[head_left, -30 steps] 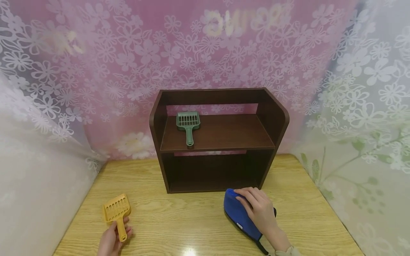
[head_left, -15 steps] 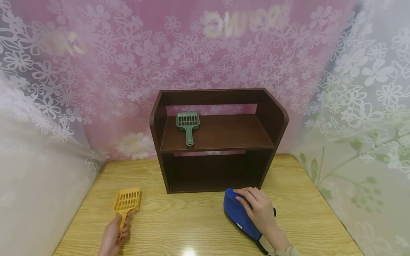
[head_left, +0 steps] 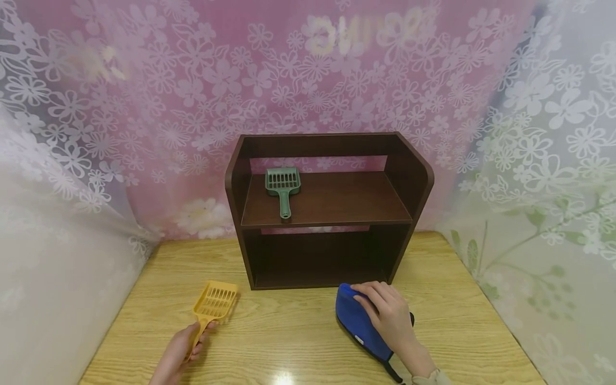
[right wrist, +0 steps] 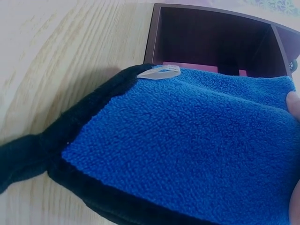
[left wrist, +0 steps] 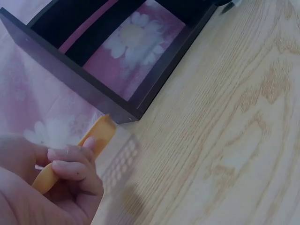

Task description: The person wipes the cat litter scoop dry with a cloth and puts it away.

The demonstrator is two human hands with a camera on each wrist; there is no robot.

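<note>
My left hand (head_left: 184, 346) grips the handle of a yellow slotted litter scoop (head_left: 207, 314), held just above the table at the left. In the left wrist view the scoop (left wrist: 101, 133) is seen nearly edge-on, with curled fingers around its handle and its slotted shadow on the wood. At the right, my right hand (head_left: 391, 318) pinches the upper end of a blue terry cloth (head_left: 357, 323) with black trim and a strap. Close up in the right wrist view, the cloth (right wrist: 187, 140) shows a white tag; only bits of fingers appear at the right edge.
A dark brown two-tier shelf (head_left: 327, 200) stands at the back of the wooden table (head_left: 274, 331). On its upper board, at the left, lies a green slotted litter scoop (head_left: 284, 193). Floral curtains (head_left: 192, 107) hang behind and at both sides.
My left hand has moved the yellow litter scoop to the right, toward the shelf, and its head has turned rightward. My right hand and the blue cloth have stayed in place.
</note>
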